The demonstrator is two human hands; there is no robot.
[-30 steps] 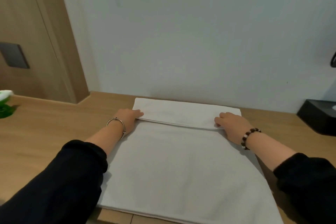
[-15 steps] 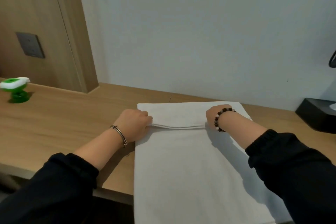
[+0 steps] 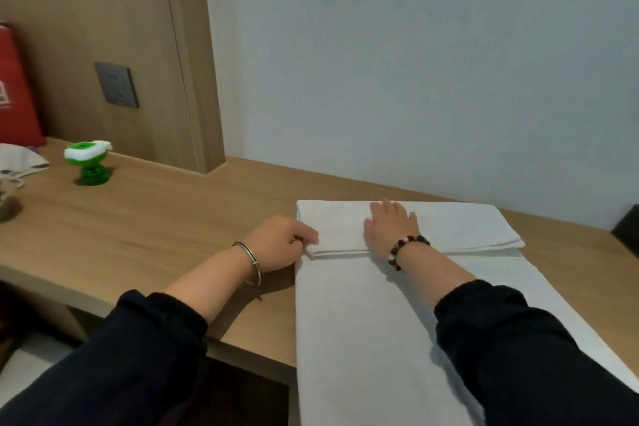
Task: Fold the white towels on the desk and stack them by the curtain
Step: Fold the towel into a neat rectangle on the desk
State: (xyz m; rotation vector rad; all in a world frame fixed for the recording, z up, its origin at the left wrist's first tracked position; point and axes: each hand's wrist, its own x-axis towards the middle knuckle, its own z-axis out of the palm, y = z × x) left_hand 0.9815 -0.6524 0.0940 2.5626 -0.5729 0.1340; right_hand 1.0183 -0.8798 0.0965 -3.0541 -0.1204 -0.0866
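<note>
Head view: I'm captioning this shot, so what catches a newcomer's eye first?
A white towel fills the right half of the desk, its far end folded back into a band. The left hand pinches the band's left corner while the right hand lies flat on it. A green gadget stands far left.

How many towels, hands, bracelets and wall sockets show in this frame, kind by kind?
White cloth towel, part-folded on the wooden desk: 1
Bare hands: 2, left hand gripping the fold's corner, right hand flat on the fold
Bracelets: 2, thin silver metal bangle, dark beaded bracelet
Grey square wall socket: 1
Total: 6
</note>
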